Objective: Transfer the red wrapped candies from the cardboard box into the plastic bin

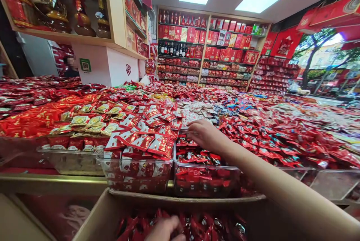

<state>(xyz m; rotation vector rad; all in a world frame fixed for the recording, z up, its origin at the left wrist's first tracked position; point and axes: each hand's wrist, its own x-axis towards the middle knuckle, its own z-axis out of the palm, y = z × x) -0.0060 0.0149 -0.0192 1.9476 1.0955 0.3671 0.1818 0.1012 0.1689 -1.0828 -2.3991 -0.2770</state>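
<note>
My right hand [203,133] reaches over a clear plastic bin [208,166] of small red candy packets [194,156]. Its fingers stretch leftward at the bin's far end, beside a heap of white packets [195,110], and nothing shows in them. Down in an open cardboard box [185,197], my left hand [165,228] is among loose dark-red candy packets [213,229]. That hand is blurred and cut off by the lower edge, so whether its fingers grip a packet cannot be made out. The box stands against the front of the bins.
To the left is a heaped bin of red-and-white packets [143,139], then gold-and-red ones [92,124]. More red packets [267,136] fill bins to the right. Shelves [208,49] of bottles and boxes line the back. A wooden cabinet [116,12] overhangs the left side.
</note>
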